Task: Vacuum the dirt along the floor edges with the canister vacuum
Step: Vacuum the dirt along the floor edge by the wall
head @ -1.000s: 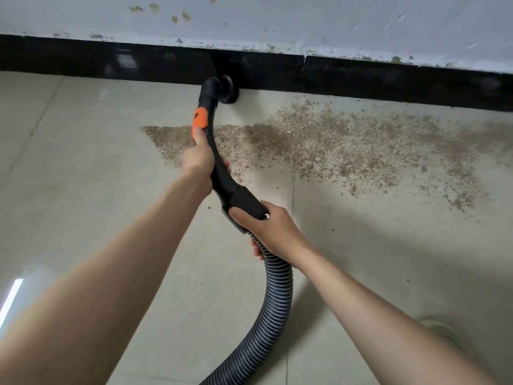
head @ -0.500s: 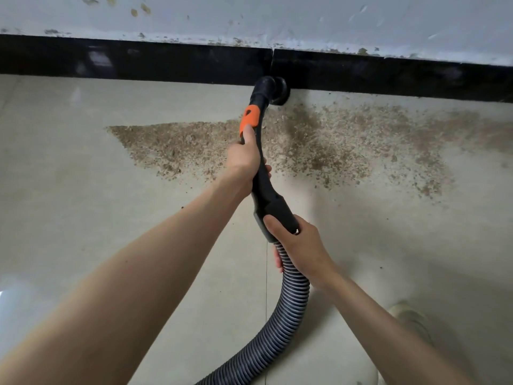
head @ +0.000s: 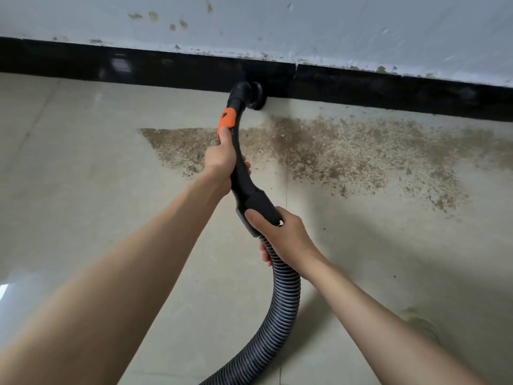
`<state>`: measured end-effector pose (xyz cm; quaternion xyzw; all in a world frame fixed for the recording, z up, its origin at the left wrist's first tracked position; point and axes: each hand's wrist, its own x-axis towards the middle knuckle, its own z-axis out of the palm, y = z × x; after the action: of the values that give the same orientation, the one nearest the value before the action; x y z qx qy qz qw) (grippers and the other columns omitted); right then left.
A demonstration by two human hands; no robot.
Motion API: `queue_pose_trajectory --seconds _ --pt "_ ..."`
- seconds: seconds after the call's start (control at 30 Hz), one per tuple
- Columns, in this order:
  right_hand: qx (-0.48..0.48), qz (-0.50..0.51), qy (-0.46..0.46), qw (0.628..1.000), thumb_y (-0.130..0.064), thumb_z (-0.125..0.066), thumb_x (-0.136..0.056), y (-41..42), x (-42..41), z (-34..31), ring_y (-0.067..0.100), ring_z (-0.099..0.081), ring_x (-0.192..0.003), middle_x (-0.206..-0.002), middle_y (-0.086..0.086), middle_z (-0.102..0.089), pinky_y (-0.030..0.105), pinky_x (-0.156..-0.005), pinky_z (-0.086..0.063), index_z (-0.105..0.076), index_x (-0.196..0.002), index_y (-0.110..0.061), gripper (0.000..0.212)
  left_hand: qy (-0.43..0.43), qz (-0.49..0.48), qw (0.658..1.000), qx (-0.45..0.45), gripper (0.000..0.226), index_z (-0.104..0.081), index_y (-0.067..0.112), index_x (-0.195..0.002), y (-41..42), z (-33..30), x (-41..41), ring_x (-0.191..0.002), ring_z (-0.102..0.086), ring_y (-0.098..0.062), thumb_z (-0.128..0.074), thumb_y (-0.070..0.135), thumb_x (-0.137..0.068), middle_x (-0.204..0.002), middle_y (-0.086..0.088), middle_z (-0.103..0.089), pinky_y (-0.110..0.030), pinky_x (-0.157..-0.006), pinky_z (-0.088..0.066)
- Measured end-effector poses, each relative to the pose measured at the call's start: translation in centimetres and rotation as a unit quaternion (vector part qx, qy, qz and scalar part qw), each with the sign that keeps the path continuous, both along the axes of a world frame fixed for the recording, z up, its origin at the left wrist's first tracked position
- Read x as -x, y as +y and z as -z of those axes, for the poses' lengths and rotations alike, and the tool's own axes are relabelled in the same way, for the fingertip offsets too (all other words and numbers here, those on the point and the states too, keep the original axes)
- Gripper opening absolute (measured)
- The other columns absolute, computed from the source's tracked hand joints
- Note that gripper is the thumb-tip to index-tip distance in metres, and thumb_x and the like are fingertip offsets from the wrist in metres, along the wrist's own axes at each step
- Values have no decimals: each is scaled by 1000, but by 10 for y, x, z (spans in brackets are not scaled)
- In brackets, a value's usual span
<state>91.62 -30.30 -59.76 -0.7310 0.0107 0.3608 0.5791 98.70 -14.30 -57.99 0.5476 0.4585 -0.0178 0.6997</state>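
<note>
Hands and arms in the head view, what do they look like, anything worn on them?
Both arms are bare as far as the frame shows, with no sleeves visible. The left hand and right hand wear no gloves, and no rings, watch or wristbands show.

The vacuum handle (head: 244, 184) was black, with an orange band (head: 227, 119) near its nozzle end. The ribbed hose (head: 283, 309) showed dark grey ridges alternating with lighter grey grooves. The dirt (head: 347, 154) was a speckled brown scatter over the pale beige floor tiles (head: 83, 168). The skirting (head: 166, 68) was glossy black beneath a white wall (head: 305, 26) flecked with yellowish-brown spots.
</note>
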Motion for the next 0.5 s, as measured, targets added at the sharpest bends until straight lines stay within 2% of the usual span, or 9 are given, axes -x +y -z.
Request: queue_pose_trajectory --seconds 0.1,0.3,0.4,0.5 --pt "6 -45 -2 999 -51 -74 -78 29 2 -7 16 -53 -41 -52 -2 -57 25 -42 -45 -54 -81 -14 42 -17 -49 999 -2 55 -52 5 -89 34 -8 20 -37 -50 -18 -39 58 -96 -49 -6 -51 -24 -45 -46" --pt "28 -154 -9 988 -69 -68 -58 85 22 -24 14 -57 -41 -57 -2 -60 25 -43 -47 -56 -80 -18 57 -9 -144 990 -12 52 -49 10 -82 96 -19 74 -37 -47 -18 -40 60 -95 -45 -3 -47 -26 -48 -42" --pt "50 -208 -36 976 -71 -65 -58 110 33 -32 12 -58 -40 -58 -2 -62 22 -41 -46 -54 -82 -18 59 7 -196 980 -24 51 -48 10 -81 121 -27 97 -42 -48 -20 -41 59 -94 -55 -6 -49 -26 -48 -43" --pt "73 -250 -60 964 -74 -62 -61 128 43 -39 11 -59 -39 -60 -1 -63 21 -40 -46 -52 -83 -18 60 32 -226 973 -25 52 -48 10 -80 139 -32 114 -37 -46 -18 -40 59 -94 -50 -5 -48 -24 -45 -41"
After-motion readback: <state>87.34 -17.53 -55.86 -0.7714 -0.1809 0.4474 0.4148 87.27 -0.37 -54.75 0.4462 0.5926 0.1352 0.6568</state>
